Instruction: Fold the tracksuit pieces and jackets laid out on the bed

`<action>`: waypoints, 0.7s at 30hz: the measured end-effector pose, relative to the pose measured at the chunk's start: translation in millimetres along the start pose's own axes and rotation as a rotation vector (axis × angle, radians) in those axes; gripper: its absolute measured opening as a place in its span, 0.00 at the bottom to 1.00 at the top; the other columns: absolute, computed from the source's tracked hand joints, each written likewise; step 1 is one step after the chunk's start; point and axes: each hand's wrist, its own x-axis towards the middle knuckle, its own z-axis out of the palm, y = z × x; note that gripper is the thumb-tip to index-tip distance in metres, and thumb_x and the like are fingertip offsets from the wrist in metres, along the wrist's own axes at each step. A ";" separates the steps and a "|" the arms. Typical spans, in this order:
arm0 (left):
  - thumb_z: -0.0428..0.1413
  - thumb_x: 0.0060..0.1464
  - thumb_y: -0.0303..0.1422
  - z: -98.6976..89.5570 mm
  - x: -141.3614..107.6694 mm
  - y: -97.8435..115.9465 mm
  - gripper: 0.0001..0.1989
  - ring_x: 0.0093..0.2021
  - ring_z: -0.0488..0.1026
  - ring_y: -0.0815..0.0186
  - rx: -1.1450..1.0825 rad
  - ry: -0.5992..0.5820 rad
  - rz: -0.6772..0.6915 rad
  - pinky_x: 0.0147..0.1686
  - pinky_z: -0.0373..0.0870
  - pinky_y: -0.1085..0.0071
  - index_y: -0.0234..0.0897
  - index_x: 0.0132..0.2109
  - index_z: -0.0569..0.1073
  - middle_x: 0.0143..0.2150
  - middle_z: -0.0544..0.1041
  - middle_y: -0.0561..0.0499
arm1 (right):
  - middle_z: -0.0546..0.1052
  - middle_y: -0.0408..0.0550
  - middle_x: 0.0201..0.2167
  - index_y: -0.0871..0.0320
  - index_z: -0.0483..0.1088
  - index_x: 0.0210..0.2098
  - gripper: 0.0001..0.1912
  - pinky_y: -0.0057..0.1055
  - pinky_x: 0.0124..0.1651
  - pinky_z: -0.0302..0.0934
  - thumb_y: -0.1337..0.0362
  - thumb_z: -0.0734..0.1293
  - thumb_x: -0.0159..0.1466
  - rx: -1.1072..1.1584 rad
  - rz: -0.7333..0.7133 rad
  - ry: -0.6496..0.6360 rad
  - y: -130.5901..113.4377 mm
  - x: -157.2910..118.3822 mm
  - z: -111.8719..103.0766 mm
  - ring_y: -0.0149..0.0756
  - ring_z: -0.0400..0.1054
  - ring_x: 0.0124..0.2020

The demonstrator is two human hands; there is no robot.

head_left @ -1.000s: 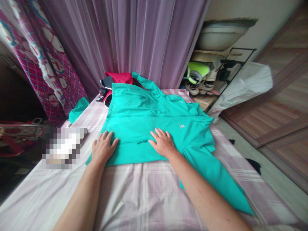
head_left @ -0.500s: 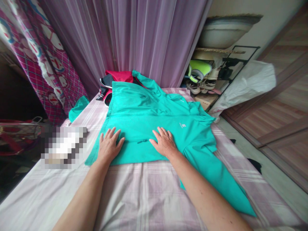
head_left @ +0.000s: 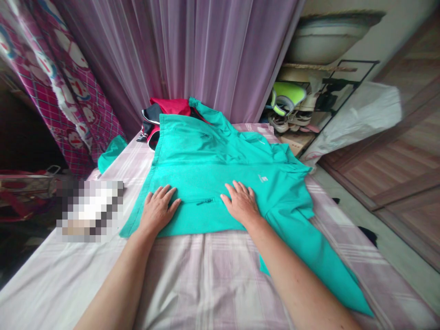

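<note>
A teal jacket [head_left: 206,178] lies spread sideways on a bed, its hem toward the left and one sleeve [head_left: 319,256] stretching to the lower right. My left hand [head_left: 160,208] rests flat on it near the hem, fingers apart. Flat on the chest side lies my right hand [head_left: 242,201], also with fingers spread. Between the two hands runs a pocket zipper with a dark pull [head_left: 205,201]. A small white logo [head_left: 264,178] sits beyond my right hand. The far sleeve [head_left: 209,112] reaches toward the curtain.
Red and dark clothes [head_left: 168,107] are heaped behind the jacket on the plaid bedsheet [head_left: 206,284]. A blurred-out object [head_left: 91,208] lies at the left edge. Purple curtains [head_left: 206,50] hang behind. A shoe rack [head_left: 330,101] and a white plastic bag [head_left: 364,119] stand right.
My right hand has slid slightly to the right over the jacket, away from the zipper pull. My left hand has shifted a little rightward. The view has moved slightly.
</note>
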 end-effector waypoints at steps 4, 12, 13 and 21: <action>0.42 0.65 0.46 0.7 -0.1 -0.4 0.27 0.69 0.58 0.53 -0.002 0.008 0.000 0.66 0.53 0.48 0.42 0.65 0.66 0.69 0.64 0.45 | 0.66 0.53 0.64 0.51 0.71 0.55 0.20 0.50 0.63 0.48 0.52 0.56 0.71 0.033 -0.024 0.015 1.6 0.2 0.4 0.48 0.55 0.65; 0.43 0.65 0.46 1.5 0.5 -1.9 0.27 0.69 0.58 0.52 -0.001 0.003 0.006 0.66 0.53 0.48 0.42 0.65 0.66 0.69 0.64 0.45 | 0.70 0.51 0.61 0.52 0.74 0.48 0.16 0.45 0.63 0.49 0.55 0.58 0.69 0.090 -0.039 0.043 7.3 1.4 1.2 0.44 0.58 0.63; 0.43 0.65 0.46 1.2 0.5 -1.7 0.27 0.69 0.58 0.52 -0.003 0.003 0.006 0.66 0.53 0.47 0.42 0.65 0.66 0.69 0.64 0.45 | 0.69 0.52 0.62 0.51 0.73 0.51 0.17 0.46 0.63 0.49 0.55 0.58 0.69 0.082 -0.031 0.037 7.6 1.6 2.1 0.45 0.57 0.64; 0.43 0.65 0.46 -0.8 -0.1 0.0 0.27 0.69 0.57 0.52 -0.002 -0.012 0.003 0.66 0.52 0.47 0.41 0.66 0.65 0.69 0.63 0.44 | 0.64 0.60 0.66 0.57 0.67 0.61 0.28 0.53 0.63 0.48 0.50 0.56 0.69 0.006 0.073 0.011 7.9 4.0 8.2 0.53 0.53 0.66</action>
